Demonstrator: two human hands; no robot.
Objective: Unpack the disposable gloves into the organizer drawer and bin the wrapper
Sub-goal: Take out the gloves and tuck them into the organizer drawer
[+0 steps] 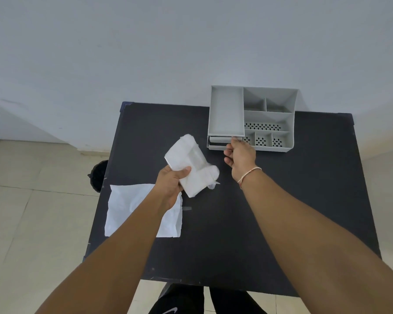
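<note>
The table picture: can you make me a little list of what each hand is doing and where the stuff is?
left hand: holds the stack of gloves above the table
right hand: grips the drawer front of the grey organizer
drawer: barely open, if at all
wrapper: lies flat on the table's left side
bin: dark, on the floor left of the table

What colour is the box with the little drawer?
Light grey organizer, seen best in the head view.

Black table (236, 223) against pale wall (145, 41), beige tiled floor (32, 211)
</note>
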